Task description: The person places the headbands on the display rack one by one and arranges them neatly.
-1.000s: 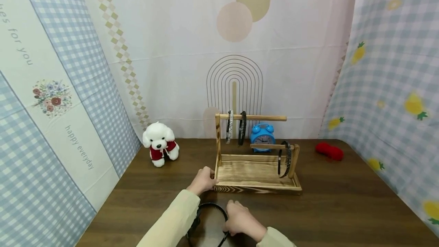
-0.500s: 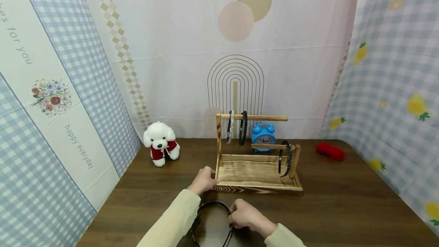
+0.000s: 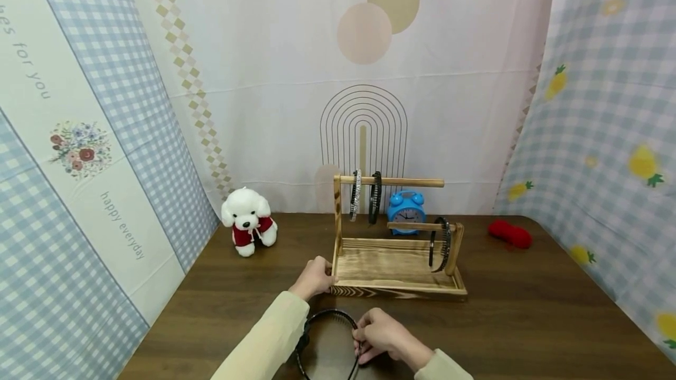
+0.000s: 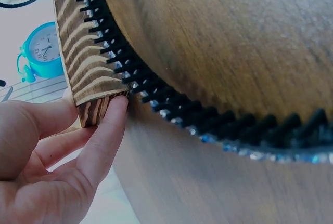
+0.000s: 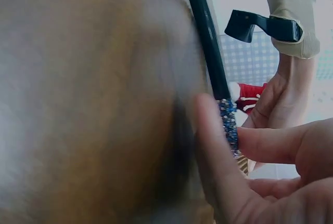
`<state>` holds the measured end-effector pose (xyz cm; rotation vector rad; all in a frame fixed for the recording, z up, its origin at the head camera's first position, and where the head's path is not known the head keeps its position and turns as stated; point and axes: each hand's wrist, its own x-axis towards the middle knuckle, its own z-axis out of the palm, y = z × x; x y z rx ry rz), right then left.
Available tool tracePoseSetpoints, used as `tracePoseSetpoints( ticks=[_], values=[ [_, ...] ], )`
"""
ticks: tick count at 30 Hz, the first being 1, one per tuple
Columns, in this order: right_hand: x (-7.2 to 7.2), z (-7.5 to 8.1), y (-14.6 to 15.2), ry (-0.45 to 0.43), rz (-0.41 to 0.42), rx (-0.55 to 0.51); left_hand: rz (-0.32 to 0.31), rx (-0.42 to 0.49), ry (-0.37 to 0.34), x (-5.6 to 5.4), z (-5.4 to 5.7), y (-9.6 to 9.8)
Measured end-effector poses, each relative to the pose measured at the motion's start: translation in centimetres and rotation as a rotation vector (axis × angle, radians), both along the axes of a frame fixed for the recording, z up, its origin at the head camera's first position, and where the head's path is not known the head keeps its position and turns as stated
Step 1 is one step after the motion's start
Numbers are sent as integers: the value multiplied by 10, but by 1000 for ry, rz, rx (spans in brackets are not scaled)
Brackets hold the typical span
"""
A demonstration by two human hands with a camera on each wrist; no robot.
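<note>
My left hand (image 3: 314,277) grips the front left corner of a wooden stand (image 3: 396,292); in the left wrist view its thumb and fingers pinch the striped wood (image 4: 88,52). In front of the stand, my right hand (image 3: 384,336) pinches the right side of a black toothed headband (image 3: 331,311). Colored rhinestones (image 5: 229,125) on the band sit between thumb and finger in the right wrist view. A silver headband (image 3: 355,195) and a black headband (image 3: 375,198) hang from the stand's upper bar. Another dark headband (image 3: 445,245) hangs on the lower bar.
A blue alarm clock (image 3: 406,212) stands behind the stand. On the back left sits a white plush dog (image 3: 246,219) in red. At the back right of the brown table (image 3: 528,309) lies a red, bow-shaped object (image 3: 509,234). Patterned cloths hang around the table.
My right hand has moved slightly right with the headband's right side, and its fingers have shifted on the band. My left hand keeps its grip on the stand.
</note>
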<state>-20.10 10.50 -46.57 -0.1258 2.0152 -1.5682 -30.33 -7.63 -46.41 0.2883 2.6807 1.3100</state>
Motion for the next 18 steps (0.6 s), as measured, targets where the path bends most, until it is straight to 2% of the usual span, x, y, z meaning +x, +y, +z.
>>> tracePoseSetpoints(
  ticks=[4, 11, 18],
  values=[
    [3, -2, 2, 21, -21, -26, -3, 0, 5, 1, 0, 0],
    [5, -1, 8, 110, -87, -62, -7, -22, 35, 2, 1, 0],
    [7, 4, 17, 109, -138, -79, -14, -36, 50, 2, 0, -1]
  ],
)
